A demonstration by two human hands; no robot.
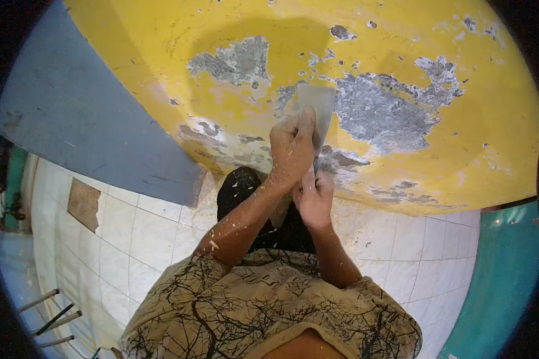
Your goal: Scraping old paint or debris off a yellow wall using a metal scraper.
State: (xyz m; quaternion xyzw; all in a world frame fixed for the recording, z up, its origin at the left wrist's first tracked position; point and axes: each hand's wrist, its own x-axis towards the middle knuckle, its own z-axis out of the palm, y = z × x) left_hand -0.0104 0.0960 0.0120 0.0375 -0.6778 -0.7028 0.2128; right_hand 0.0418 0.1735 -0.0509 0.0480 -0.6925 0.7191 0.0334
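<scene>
A wide metal scraper point(323, 102) lies against the yellow wall point(473, 137), its blade among patches where paint has flaked to grey point(383, 110). My left hand point(290, 146) is closed on the scraper, fingers pressed along the blade. Lower down, my right hand point(314, 200) grips the scraper's handle. Pale flakes speckle my forearms and dark trousers point(239, 191).
A grey-blue painted section point(84, 113) adjoins the yellow wall at left. Below are white floor tiles point(132, 251) with a brown patch point(84, 203). Metal tubes point(51, 323) stand at lower left, and a teal wall point(503, 263) runs along the right.
</scene>
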